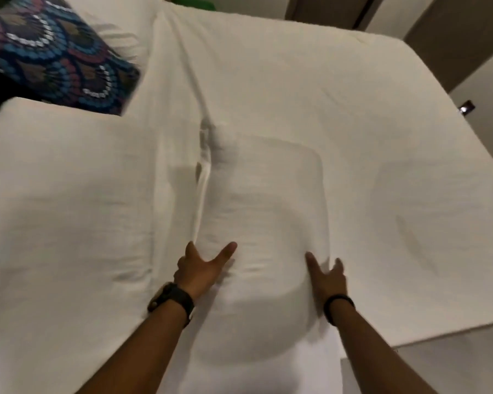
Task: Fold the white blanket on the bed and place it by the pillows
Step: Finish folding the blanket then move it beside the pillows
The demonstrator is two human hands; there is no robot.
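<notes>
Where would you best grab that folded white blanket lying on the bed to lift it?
Judging by its shape, grip the folded white blanket at its two long side edges near the close end, where the left hand and right hand already rest open. Come from the near side and slide fingers under each edge; the layered left edge shows stacked folds that could slip apart if only the top is pinched.

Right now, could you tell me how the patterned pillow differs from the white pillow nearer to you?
The patterned pillow is dark with blue, red and white scalloped arcs; the white pillow is plain. The patterned pillow lies farther away at the upper left, partly cut off by the picture's edge; the white pillow lies nearer and shows more of its surface. Both rest on the bed, left of the hands.
</notes>
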